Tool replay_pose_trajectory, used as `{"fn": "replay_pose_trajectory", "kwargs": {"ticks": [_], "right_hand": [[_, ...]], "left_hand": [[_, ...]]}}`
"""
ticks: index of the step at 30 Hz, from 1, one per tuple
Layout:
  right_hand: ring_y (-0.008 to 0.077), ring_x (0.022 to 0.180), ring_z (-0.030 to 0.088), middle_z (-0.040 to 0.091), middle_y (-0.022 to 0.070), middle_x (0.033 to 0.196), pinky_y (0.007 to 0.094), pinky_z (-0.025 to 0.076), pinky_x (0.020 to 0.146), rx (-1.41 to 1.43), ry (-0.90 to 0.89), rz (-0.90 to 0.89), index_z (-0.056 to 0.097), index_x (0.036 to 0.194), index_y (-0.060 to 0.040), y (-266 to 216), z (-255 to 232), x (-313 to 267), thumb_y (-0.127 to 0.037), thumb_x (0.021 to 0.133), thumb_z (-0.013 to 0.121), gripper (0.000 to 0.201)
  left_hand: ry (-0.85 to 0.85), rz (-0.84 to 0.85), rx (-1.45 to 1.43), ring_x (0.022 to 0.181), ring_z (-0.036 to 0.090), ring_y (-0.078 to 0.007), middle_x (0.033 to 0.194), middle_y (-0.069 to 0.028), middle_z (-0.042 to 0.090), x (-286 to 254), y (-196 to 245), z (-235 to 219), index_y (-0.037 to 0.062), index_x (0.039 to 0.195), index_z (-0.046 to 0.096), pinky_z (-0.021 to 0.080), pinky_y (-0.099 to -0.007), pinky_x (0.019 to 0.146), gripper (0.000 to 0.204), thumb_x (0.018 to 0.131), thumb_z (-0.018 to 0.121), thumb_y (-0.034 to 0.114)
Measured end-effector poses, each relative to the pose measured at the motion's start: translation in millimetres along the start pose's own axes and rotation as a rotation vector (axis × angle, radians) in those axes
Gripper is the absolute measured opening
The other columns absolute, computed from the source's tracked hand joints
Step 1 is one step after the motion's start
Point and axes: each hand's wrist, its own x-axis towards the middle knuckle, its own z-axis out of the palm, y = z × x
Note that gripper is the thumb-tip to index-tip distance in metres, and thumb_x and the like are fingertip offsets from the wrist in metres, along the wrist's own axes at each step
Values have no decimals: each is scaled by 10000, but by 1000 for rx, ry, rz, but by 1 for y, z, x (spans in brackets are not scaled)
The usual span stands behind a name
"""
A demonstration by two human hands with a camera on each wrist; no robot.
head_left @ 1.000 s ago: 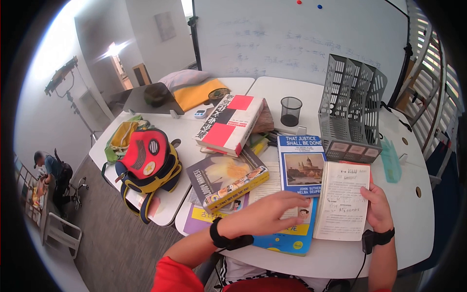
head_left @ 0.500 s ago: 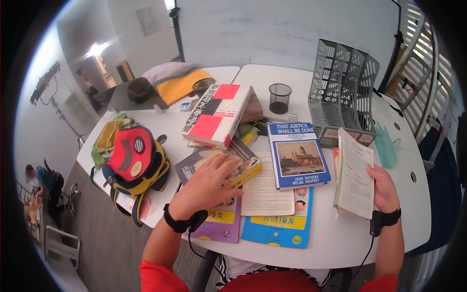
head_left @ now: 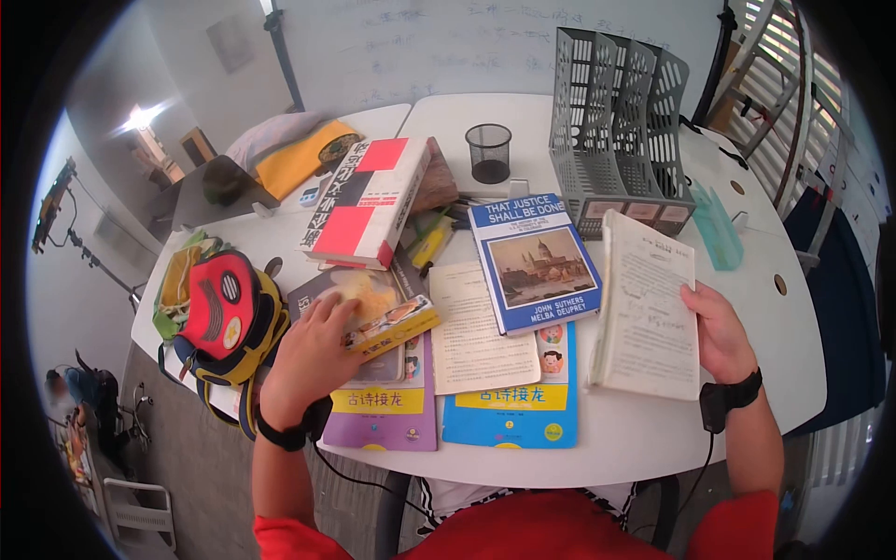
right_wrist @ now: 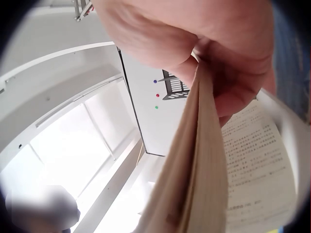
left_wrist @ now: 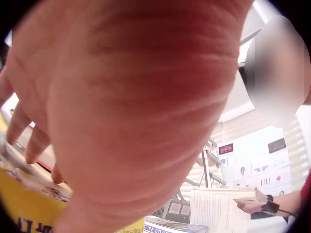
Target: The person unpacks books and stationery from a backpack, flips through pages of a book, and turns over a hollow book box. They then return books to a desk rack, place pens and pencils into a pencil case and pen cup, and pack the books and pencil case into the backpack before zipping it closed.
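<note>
My left hand [head_left: 308, 359] lies over the near left part of a thick book with a dark cover and yellow spine [head_left: 399, 327], its fingers spread across the cover. In the left wrist view the palm fills the picture, with that yellow spine below it. My right hand [head_left: 723, 331] pinches the right edge of a worn, coverless paperback [head_left: 649, 308], thumb on the printed face and fingers behind. This paperback stands tilted up; the right wrist view shows its page edges [right_wrist: 212, 145] close up. Left of it lies the blue book "That Justice Shall Be Done" [head_left: 537, 266].
An open-page booklet [head_left: 476, 345] overlaps purple [head_left: 387, 429] and blue [head_left: 509, 429] workbooks. Behind are a red-and-white thick book [head_left: 369, 205], a mesh pen cup [head_left: 489, 154] and a grey file rack [head_left: 616, 168]. A red backpack [head_left: 229, 308] stands at left, a teal holder [head_left: 717, 229] at right.
My left hand has moved left from above the blue workbook to the yellow-spined book. My right hand has lifted the paperback from lying flat to a tilted stance. The head view has shifted right.
</note>
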Motion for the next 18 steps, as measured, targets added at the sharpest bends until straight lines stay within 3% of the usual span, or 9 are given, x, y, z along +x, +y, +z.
{"fn": "replay_pose_trajectory", "kwargs": {"ticks": [3,5,8,11,13,15,16,17,18], "right_hand": [[251,1295,645,631,159,1441,389,499,1123,33,-47,-20,488,1477,64,9,17,0,-165,1101,529,442],[252,1300,642,630,166,1442,390,497,1125,16,-101,10,494,1472,68,16,34,0,-172,1099,540,445],[236,1279,650,641,158,1422,388,501,1117,38,-159,85,518,1453,66,29,73,3,-153,1091,563,425],[211,1253,657,652,145,1400,373,512,1095,15,-250,131,537,1442,56,48,110,7,-137,1090,574,403],[196,1236,661,657,139,1388,363,520,1077,-8,-298,137,547,1436,50,60,128,12,-134,1091,579,392],[166,1200,662,661,130,1374,340,531,1031,-250,-389,124,562,1421,43,70,137,16,-151,1096,588,379],[162,1120,670,676,102,1275,324,541,973,-261,-380,164,591,1368,37,72,138,19,-214,1095,609,371],[162,1120,670,676,102,1275,324,541,973,-256,-380,163,591,1368,37,75,135,22,-214,1095,609,371],[164,1093,668,671,89,1216,318,543,955,-200,-251,191,601,1338,28,77,131,25,-248,1092,617,370]], "left_hand": [[172,29,320,1331,558,-450,1466,-228,574,-16,18,3,49,1401,599,478,-524,1094,596,873,780,259],[180,72,-264,1257,636,-354,1388,-200,638,-19,60,0,27,1429,587,523,-443,1026,583,927,761,268],[-166,-7,-1418,1199,633,-177,1371,-101,659,-28,101,22,-5,1567,453,516,-329,966,706,1047,669,421],[-334,-87,-1762,1232,632,-195,1411,-115,640,-30,102,58,-12,1574,430,515,-335,1010,698,1063,645,413],[-242,-86,-1762,1292,636,-237,1446,-148,627,-40,116,56,-45,1528,465,521,-369,1057,709,1048,639,447],[-186,-318,-1622,1259,659,-241,1449,-151,625,-46,118,56,-52,1509,476,539,-374,1046,645,1044,653,357],[-156,-388,-1662,1237,677,-251,1422,-167,643,-52,113,56,-60,1492,482,547,-393,1049,571,1031,641,236],[-158,-390,-1657,1237,677,-251,1422,-167,643,-59,105,55,-60,1492,482,547,-393,1049,571,1031,641,236],[-91,-417,-1768,1257,664,-256,1423,-166,640,-66,93,55,-66,1482,493,542,-391,1061,550,1018,655,181]]}}
